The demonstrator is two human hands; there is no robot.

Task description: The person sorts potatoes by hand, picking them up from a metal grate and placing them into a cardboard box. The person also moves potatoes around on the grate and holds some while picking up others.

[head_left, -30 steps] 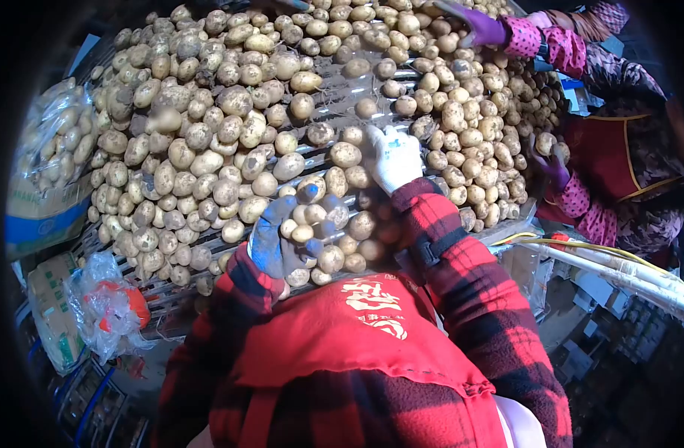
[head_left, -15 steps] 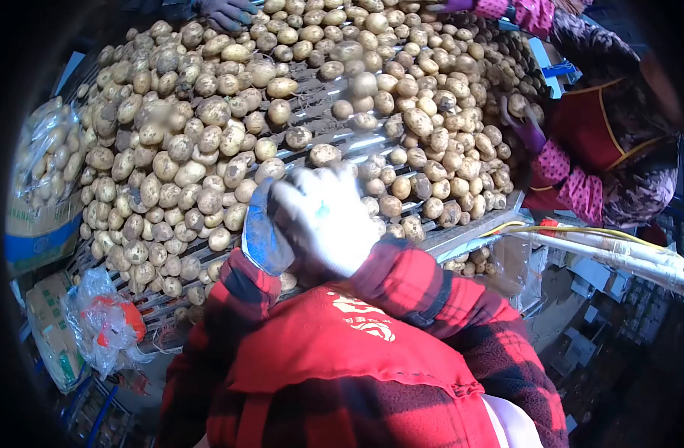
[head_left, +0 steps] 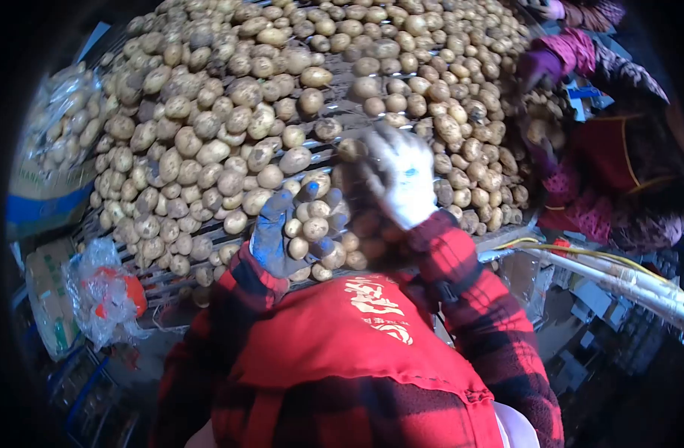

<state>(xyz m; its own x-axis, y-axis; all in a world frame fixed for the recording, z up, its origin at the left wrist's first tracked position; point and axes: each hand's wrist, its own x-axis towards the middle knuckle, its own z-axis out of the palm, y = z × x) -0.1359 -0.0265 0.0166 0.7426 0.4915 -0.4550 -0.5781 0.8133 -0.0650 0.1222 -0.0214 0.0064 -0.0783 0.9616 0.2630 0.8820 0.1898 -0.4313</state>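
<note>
Left hand point(head_left: 278, 240) half-curled, cupping small potatoes point(head_left: 306, 228) at the sorting table's point(head_left: 166, 286) near edge. Right hand point(head_left: 401, 179) is farther up the table, can't tell its grip. I'd keep that cup level.

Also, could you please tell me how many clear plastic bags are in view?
2. One bag of potatoes sits on the cardboard box at left; a crumpled bag with something orange lies below it. Others may be hidden.
</note>
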